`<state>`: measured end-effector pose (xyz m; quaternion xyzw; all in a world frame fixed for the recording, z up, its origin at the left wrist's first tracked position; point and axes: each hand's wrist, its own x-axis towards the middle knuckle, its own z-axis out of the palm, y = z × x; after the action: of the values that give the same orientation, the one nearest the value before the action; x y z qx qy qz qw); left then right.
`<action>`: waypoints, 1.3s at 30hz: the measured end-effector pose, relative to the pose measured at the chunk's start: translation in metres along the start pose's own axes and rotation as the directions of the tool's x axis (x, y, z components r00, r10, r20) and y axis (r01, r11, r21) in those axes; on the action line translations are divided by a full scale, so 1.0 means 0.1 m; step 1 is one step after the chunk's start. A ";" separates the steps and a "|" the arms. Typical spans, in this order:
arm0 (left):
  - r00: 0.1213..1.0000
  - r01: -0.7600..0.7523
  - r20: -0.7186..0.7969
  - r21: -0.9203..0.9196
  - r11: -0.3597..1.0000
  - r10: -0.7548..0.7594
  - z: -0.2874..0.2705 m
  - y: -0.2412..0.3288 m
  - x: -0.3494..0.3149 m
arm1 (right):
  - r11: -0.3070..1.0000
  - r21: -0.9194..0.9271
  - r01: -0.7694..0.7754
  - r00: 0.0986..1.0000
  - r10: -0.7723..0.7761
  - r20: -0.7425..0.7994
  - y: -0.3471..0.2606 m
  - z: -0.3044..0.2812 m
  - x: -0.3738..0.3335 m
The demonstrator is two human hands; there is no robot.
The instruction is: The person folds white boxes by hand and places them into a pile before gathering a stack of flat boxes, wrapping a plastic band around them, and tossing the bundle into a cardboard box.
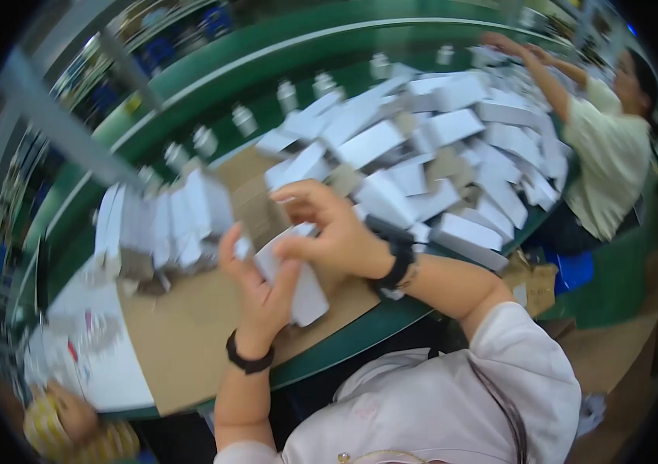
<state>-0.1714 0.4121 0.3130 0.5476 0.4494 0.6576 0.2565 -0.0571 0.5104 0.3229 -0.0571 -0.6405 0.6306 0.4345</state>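
Taking the brown cardboard sheet (190,332) as our landmark, we find a slim white box (309,298) held above its near right part, tilted rather than lying flat on it. The box's long axis runs slantwise across the sheet, from a far-left end up among the fingers to a near-right end that hangs free toward the sheet's near edge. The far-left end is where both hands meet, and we judge any further handling to turn on it.

Our left hand (259,290) comes in over the sheet's near edge and takes the box by its left flank, fingers bent partway and thumb laid on the upper face; it seems to carry the weight. Our right hand (336,236) reaches in from the sheet's right side, thumb against the box's far-left end, fingers arched loosely apart (blur hides the tips, so we cannot tell what, if anything, they pinch).

Beyond the sheet and to its right, a heap of white boxes (371,147) spreads over the green surface (329,354). At the sheet's far left stands a row of white boxes (163,224), with white bottles (244,121) farther beyond the sheet.
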 end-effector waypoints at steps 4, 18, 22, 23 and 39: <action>0.999 0.046 0.002 -0.078 0.996 -0.046 -0.04 0.14 0.05 | 0.981 0.028 -0.189 0.978 0.186 0.093 -0.11 0.05 -0.06; 0.940 0.313 0.229 -0.270 0.911 -0.255 -0.24 0.02 0.03 | 0.974 -0.218 0.064 0.980 -0.020 0.198 -0.13 -0.07 0.00; 0.899 0.372 0.286 -0.093 0.924 -0.333 -0.31 0.11 0.05 | 0.959 -0.199 -0.204 0.970 0.226 0.093 -0.30 -0.03 0.04; 0.901 0.347 0.295 -0.054 0.936 -0.317 -0.32 0.12 0.06 | 0.957 -0.168 -0.236 0.963 0.254 0.092 -0.30 -0.04 0.05; 0.918 0.219 0.309 0.123 0.968 -0.247 -0.43 0.01 0.08 | 0.938 -0.340 0.062 0.942 0.058 0.331 -0.13 -0.10 0.04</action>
<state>-0.2142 0.4046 0.3182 0.6007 0.4911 0.5043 0.3790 -0.0471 0.5184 0.3345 -0.0235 -0.8058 0.5082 0.3030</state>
